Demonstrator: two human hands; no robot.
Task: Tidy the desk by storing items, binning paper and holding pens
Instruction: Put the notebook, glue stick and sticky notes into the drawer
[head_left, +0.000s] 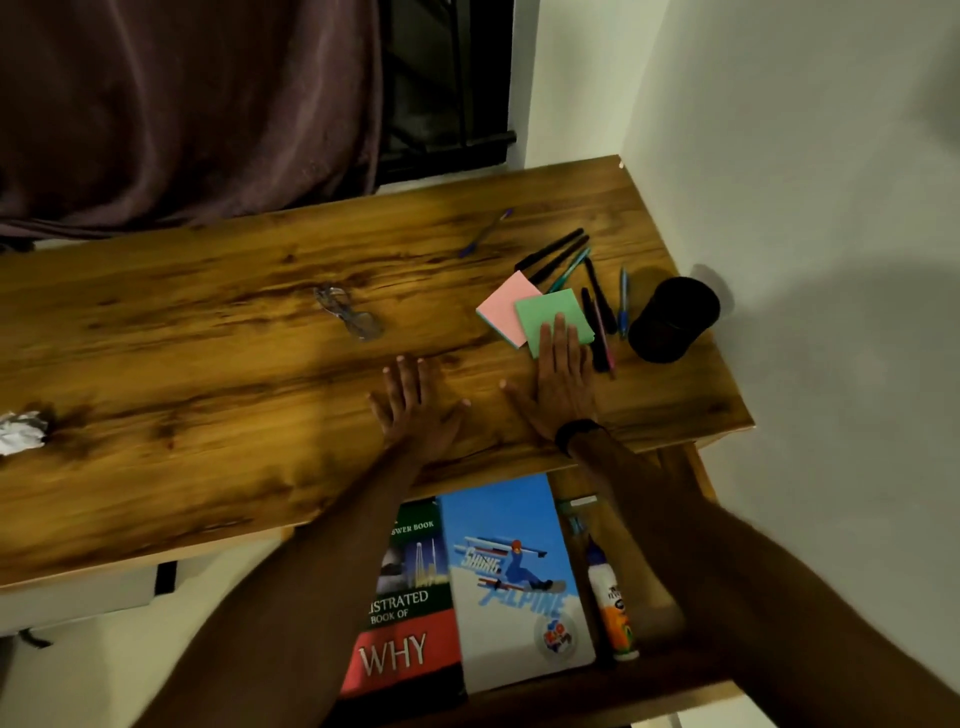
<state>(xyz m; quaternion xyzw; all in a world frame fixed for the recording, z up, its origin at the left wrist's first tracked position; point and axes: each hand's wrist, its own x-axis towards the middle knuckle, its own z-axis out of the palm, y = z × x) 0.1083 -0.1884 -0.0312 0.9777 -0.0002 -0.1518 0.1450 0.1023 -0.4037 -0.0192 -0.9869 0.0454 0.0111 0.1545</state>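
My left hand (415, 410) lies flat and empty on the wooden desk (218, 364), fingers spread. To its right, my right hand (561, 384) also rests flat, its fingertips touching the near edge of a green sticky-note pad (550, 309). A pink pad (501, 309) lies partly under the green one. Several pens and markers (558, 254) are scattered beyond and to the right of the pads, and a blue pen (485, 234) lies apart further back. A black pen holder (672, 319) stands at the desk's right edge. A crumpled paper ball (21, 431) sits at the far left.
Eyeglasses (348, 312) lie mid-desk. An open drawer (649, 691) under the desk's near edge holds two books (514, 571) and a glue bottle (610, 603). A white wall borders the right side, and a dark curtain (182, 104) hangs behind the desk.
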